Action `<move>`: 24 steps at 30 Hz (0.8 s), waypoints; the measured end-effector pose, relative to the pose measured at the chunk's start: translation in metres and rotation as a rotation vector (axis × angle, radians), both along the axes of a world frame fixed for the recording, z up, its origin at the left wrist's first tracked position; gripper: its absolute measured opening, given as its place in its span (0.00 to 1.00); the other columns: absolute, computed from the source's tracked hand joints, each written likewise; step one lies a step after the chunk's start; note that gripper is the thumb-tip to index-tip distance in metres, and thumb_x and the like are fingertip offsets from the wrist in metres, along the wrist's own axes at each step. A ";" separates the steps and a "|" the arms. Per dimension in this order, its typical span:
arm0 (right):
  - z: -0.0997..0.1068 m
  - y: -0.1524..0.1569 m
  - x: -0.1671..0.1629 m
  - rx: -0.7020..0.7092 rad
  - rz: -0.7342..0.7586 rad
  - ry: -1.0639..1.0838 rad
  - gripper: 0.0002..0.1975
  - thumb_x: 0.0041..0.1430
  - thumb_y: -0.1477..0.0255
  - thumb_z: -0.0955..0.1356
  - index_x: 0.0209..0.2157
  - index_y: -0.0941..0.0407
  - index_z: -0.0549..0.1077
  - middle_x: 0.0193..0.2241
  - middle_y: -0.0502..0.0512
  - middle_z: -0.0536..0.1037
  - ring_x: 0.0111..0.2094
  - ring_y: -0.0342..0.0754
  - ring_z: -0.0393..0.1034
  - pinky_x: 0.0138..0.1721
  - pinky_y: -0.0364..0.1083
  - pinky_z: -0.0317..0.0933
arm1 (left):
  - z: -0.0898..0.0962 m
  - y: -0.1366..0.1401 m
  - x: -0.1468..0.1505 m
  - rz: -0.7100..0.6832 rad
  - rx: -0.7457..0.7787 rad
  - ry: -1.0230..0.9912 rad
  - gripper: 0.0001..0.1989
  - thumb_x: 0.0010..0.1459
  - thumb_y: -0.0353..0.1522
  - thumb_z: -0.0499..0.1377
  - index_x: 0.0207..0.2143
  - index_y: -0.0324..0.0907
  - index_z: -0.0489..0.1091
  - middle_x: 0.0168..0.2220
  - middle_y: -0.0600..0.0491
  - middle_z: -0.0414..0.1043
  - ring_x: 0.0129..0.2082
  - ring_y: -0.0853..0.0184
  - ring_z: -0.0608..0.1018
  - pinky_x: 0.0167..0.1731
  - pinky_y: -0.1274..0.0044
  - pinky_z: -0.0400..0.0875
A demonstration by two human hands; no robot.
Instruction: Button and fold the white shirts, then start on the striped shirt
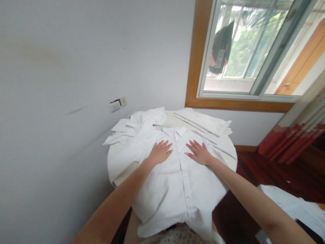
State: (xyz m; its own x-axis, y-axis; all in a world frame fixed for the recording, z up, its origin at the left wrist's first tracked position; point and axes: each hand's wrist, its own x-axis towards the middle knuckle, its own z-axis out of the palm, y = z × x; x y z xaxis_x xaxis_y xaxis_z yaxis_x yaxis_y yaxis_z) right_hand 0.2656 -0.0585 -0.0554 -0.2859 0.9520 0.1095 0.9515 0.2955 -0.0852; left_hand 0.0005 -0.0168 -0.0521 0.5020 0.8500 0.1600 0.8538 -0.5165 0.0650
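One white button-up shirt lies front up on a round table, its hem nearest and drooping past the near edge, probably because the tabletop is too short for it. Farther up, the left hand and right hand rest palm down either side of the placket, well apart, fingers spread and clamped on nothing, seemingly to press the chest flat evenly. The collar points away. Behind it, a crumpled white garment and a folded white cloth sit toward the far rim, perhaps leaving the shirt room.
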 end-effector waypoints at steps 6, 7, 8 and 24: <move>0.003 -0.002 0.001 -0.046 -0.003 0.015 0.37 0.60 0.44 0.48 0.65 0.47 0.51 0.67 0.53 0.44 0.67 0.56 0.35 0.61 0.67 0.31 | -0.004 0.005 -0.025 0.003 -0.006 0.014 0.30 0.62 0.53 0.39 0.63 0.55 0.51 0.67 0.54 0.47 0.66 0.56 0.51 0.60 0.52 0.43; 0.003 -0.002 0.001 -0.051 -0.004 0.018 0.37 0.60 0.44 0.48 0.65 0.47 0.50 0.67 0.53 0.44 0.67 0.56 0.35 0.61 0.67 0.30 | -0.005 0.005 -0.027 0.004 0.001 0.015 0.31 0.62 0.53 0.39 0.63 0.55 0.51 0.67 0.53 0.47 0.66 0.57 0.51 0.60 0.52 0.43; 0.004 -0.002 0.001 -0.054 -0.004 0.022 0.37 0.60 0.43 0.48 0.65 0.47 0.50 0.67 0.53 0.44 0.67 0.55 0.35 0.61 0.68 0.30 | -0.006 0.006 -0.028 0.005 0.008 0.017 0.31 0.62 0.53 0.39 0.63 0.54 0.52 0.67 0.52 0.47 0.66 0.57 0.51 0.60 0.53 0.44; 0.002 -0.002 0.001 -0.033 -0.004 0.017 0.38 0.59 0.43 0.47 0.65 0.47 0.51 0.67 0.53 0.46 0.67 0.55 0.36 0.61 0.67 0.31 | -0.011 -0.012 -0.008 -0.190 0.002 -0.013 0.28 0.64 0.49 0.38 0.64 0.53 0.51 0.67 0.55 0.47 0.66 0.61 0.51 0.63 0.60 0.45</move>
